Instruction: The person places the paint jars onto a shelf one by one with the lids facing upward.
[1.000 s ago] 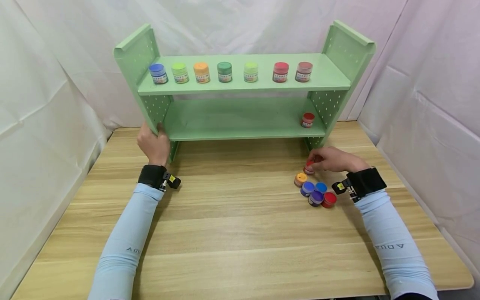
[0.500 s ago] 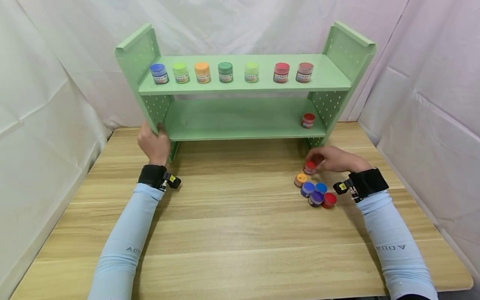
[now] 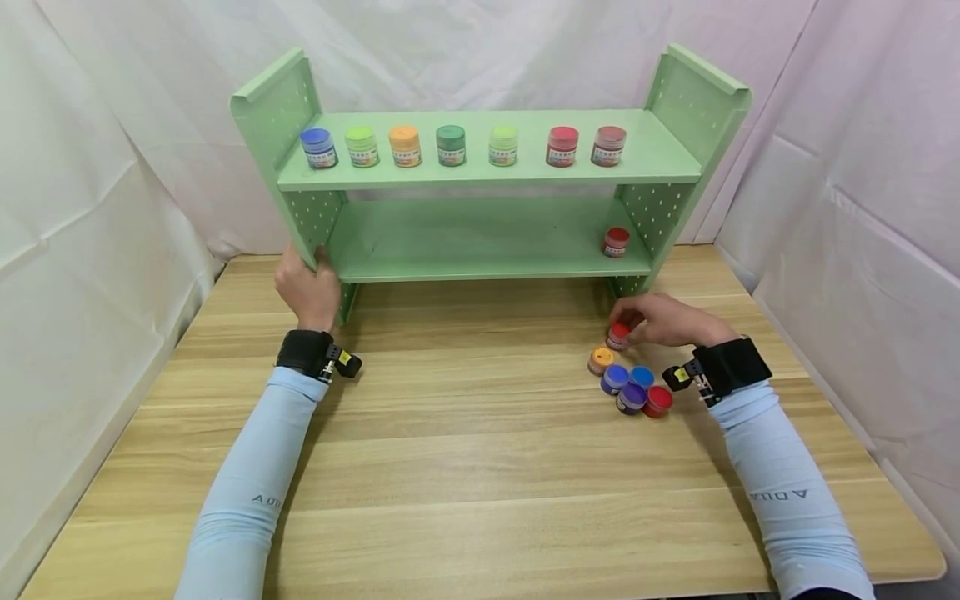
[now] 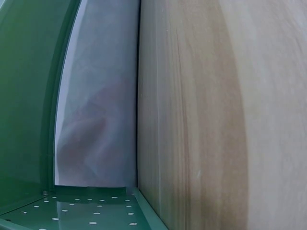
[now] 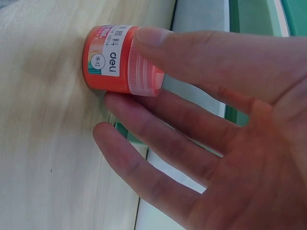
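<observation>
My left hand [image 3: 307, 287] grips the lower left side panel of a green two-tier shelf [image 3: 487, 273], its thumb on the panel's front edge and its fingers out of sight behind. That hand is outside the left wrist view, where the perforated panel [image 4: 91, 211] shows. By the shelf's right foot, my right hand [image 3: 663, 319] pinches a small red paint jar [image 3: 618, 337] between thumb and fingers. In the right wrist view, the orange-red jar [image 5: 108, 60] has a white label and clear lid rim; the thumb lies on the lid and two other fingers are extended.
Next to the right hand stand an orange jar [image 3: 601, 360], several blue and purple jars [image 3: 632, 397] and another red one [image 3: 658, 402]. Several coloured jars line the upper board [image 3: 472, 172]. One red jar [image 3: 616, 242] sits at the lower board's right end. White cloth [image 3: 480, 58] hangs behind.
Slightly more of the red jar shows between my right fingers than a second ago, the hand having shifted a little. My left hand stays on the panel.
</observation>
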Demonstrator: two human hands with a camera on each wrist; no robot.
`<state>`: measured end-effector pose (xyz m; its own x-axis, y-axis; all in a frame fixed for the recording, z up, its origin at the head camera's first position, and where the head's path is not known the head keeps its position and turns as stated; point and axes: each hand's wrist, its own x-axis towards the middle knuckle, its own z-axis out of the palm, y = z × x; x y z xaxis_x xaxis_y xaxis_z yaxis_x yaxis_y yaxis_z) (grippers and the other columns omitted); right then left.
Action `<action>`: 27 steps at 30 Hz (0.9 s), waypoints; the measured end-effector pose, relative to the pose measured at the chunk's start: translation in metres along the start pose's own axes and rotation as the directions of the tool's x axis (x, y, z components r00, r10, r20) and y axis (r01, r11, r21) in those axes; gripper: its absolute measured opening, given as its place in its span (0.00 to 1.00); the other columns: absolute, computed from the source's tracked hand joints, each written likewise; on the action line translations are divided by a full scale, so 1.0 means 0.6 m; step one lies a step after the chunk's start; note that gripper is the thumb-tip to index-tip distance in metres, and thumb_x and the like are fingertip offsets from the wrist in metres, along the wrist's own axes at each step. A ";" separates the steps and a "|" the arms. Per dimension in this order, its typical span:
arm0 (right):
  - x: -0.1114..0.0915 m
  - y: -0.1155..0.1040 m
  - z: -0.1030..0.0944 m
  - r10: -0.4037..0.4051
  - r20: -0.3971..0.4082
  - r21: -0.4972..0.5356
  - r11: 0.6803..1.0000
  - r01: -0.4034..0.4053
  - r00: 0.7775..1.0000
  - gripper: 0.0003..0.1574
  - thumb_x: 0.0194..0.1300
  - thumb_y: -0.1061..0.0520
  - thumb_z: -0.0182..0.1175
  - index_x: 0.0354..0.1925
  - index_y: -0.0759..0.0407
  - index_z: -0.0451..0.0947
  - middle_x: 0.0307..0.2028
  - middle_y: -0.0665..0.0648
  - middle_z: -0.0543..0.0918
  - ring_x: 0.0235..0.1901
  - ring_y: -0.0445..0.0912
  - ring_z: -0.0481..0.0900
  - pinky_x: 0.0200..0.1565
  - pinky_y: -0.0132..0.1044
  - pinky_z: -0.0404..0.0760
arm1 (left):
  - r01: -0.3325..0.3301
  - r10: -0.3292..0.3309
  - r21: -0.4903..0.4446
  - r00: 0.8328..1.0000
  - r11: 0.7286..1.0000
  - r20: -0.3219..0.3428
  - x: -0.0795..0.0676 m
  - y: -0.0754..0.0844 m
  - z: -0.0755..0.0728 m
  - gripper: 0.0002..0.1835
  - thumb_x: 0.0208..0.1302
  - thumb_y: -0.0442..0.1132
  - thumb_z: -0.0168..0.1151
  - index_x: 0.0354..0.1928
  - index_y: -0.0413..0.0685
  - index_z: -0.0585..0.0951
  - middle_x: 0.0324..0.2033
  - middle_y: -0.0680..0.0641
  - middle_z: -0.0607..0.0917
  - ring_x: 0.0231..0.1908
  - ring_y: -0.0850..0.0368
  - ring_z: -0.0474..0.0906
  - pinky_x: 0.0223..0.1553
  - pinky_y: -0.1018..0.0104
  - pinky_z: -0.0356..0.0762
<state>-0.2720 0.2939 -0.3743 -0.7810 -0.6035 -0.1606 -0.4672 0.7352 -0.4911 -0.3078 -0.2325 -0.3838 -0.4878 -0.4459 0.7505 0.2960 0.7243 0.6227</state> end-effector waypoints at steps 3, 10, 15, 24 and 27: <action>0.001 -0.001 0.000 -0.009 -0.001 -0.003 1.000 0.009 1.000 0.16 0.56 0.66 0.64 0.46 0.60 0.79 0.39 0.55 0.81 0.41 0.49 0.78 0.46 0.45 0.75 | 0.003 -0.003 0.002 1.000 1.000 0.000 0.000 -0.002 0.000 0.12 0.61 0.32 0.58 0.46 0.41 0.83 0.41 0.47 0.85 0.43 0.56 0.80 0.46 0.63 0.73; 0.000 -0.004 -0.002 -0.030 -0.005 -0.012 0.999 0.029 1.000 0.16 0.57 0.67 0.63 0.46 0.61 0.79 0.39 0.55 0.81 0.42 0.49 0.78 0.46 0.45 0.75 | 0.007 -0.007 -0.003 1.000 1.000 0.002 -0.002 -0.002 0.000 0.13 0.61 0.33 0.58 0.46 0.42 0.83 0.41 0.47 0.85 0.43 0.56 0.80 0.46 0.63 0.73; 0.000 -0.002 -0.001 -0.017 -0.014 -0.006 1.000 0.016 1.000 0.16 0.57 0.65 0.64 0.46 0.59 0.79 0.39 0.53 0.81 0.42 0.48 0.78 0.46 0.44 0.76 | 0.003 -0.003 -0.005 1.000 1.000 0.003 -0.001 0.001 0.001 0.12 0.61 0.32 0.58 0.46 0.41 0.83 0.41 0.46 0.85 0.43 0.56 0.80 0.46 0.63 0.73; -0.004 -0.001 -0.011 -0.066 -0.072 0.029 0.997 0.068 0.995 0.19 0.54 0.69 0.64 0.47 0.65 0.78 0.40 0.54 0.81 0.41 0.49 0.79 0.44 0.46 0.77 | 0.003 -0.003 -0.002 1.000 1.000 0.008 0.000 -0.001 0.001 0.12 0.60 0.31 0.57 0.46 0.41 0.83 0.41 0.46 0.85 0.42 0.54 0.80 0.45 0.62 0.74; -0.004 -0.005 -0.015 -0.083 -0.086 0.025 0.996 0.085 0.993 0.19 0.55 0.68 0.64 0.48 0.66 0.78 0.41 0.56 0.81 0.42 0.50 0.78 0.44 0.48 0.77 | 0.005 -0.005 0.007 1.000 1.000 0.004 0.001 0.000 0.000 0.11 0.61 0.32 0.57 0.44 0.41 0.83 0.39 0.46 0.85 0.41 0.53 0.80 0.44 0.61 0.74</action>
<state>-0.2725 0.2957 -0.3644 -0.7721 -0.6338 -0.0454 -0.5215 0.6729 -0.5246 -0.3080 -0.2329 -0.3836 -0.4922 -0.4477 0.7465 0.2875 0.7259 0.6249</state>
